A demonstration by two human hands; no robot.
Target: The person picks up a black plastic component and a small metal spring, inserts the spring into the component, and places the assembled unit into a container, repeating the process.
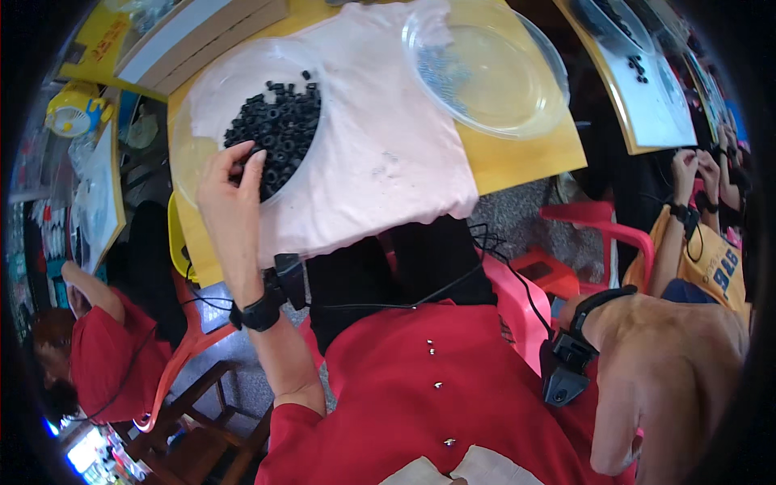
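My left hand reaches into a wide clear plastic bowl, thumb and fingers bent together at the near edge of a heap of small black cylindrical pieces. Some of these look hollow. Whatever lies between the fingertips is hidden. My right hand is raised at the lower right, large in the picture and close to the camera; its back shows, but its fingers are mostly out of sight. Under the bowl spreads a pale pink cloth, with a few tiny clear or silvery bits scattered on it.
A second clear bowl at the right holds small bluish, slender bits. The yellow table also carries a cardboard box. Other people sit left and right among pink and red plastic chairs. A black cable crosses my lap.
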